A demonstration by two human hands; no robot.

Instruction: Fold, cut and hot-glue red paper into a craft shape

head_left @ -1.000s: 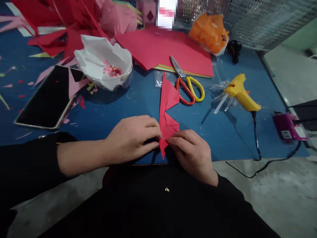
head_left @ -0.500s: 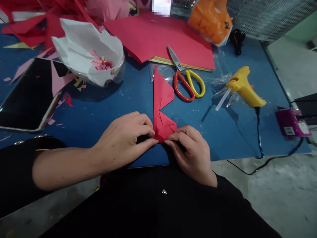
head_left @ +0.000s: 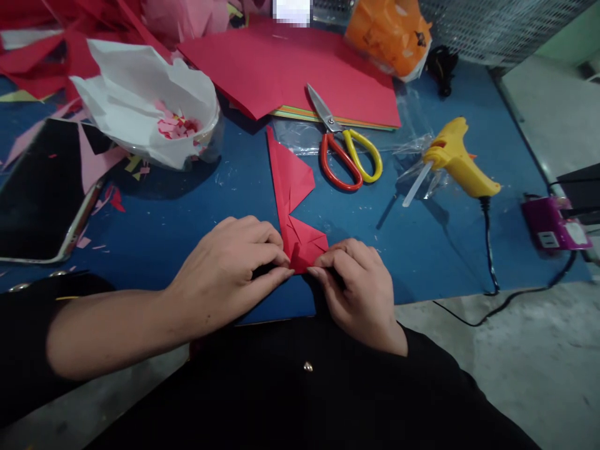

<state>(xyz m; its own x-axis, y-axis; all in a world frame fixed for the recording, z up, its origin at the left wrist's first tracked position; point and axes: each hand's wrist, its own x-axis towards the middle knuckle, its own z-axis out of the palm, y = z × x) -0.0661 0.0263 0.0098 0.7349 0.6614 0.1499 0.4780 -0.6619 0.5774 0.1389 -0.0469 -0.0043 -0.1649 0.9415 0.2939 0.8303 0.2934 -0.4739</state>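
Observation:
A folded piece of red paper (head_left: 296,181) lies lengthwise on the blue table, with a straight folded strip down its left edge and two pointed flaps on its right. My left hand (head_left: 234,262) pinches its near left corner between thumb and fingers. On the near right corner, my right hand (head_left: 359,287) holds the paper in a similar pinch. Between the two hands the near end is folded over. Just beyond the paper rest scissors (head_left: 332,125) with one red and one yellow handle, their blades closed.
A yellow glue gun (head_left: 462,156) lies to the right, its cord running to a purple power socket (head_left: 553,225). At left are a phone (head_left: 42,187) and a paper-lined bowl (head_left: 135,81) of paper scraps. Behind sits a stack of red sheets (head_left: 300,69) beside an orange bag (head_left: 389,37).
The red paper has tilted, its far end swinging left, while both hands keep their pinch at the near end. The whole view has shifted slightly.

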